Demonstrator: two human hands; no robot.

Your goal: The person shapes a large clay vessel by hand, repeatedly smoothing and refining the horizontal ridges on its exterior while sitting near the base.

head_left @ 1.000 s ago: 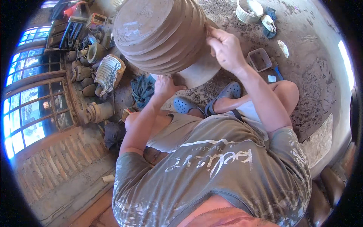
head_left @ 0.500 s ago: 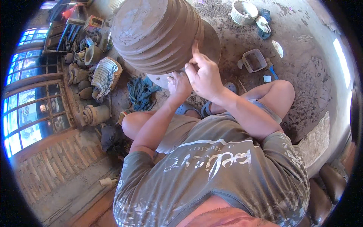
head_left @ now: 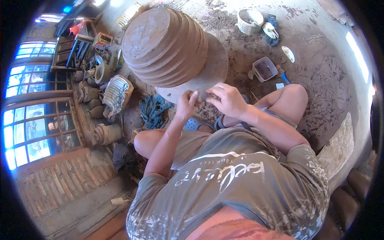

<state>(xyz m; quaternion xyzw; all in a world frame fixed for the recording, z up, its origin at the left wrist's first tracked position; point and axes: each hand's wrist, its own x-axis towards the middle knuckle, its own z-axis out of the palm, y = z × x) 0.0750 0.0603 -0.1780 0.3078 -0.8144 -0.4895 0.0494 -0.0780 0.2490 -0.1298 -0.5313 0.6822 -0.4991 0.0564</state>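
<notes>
A large ridged clay pot [head_left: 172,52] stands on a round grey disc [head_left: 216,60] in front of me. My left hand [head_left: 187,105] is at the disc's near edge, fingers curled and thumb up against them. Beside it, on the right, my right hand [head_left: 229,100] has its fingers bent into a pinch pointing toward the left hand. Both hands are apart from the pot wall. Whatever lies between the fingertips is too small to make out.
A dark crumpled cloth [head_left: 154,111] lies left of the disc. Pots and a ribbed basket-like container [head_left: 117,94] crowd the left by the windows. On the right are a plastic tub [head_left: 264,69], a blue-handled brush [head_left: 285,77] and a white bucket [head_left: 249,21]. Clay scraps cover the floor.
My right hand has come off the pot's ridged side and moved down toward me. My left hand has also drawn back from the pot's base, its thumb now raised.
</notes>
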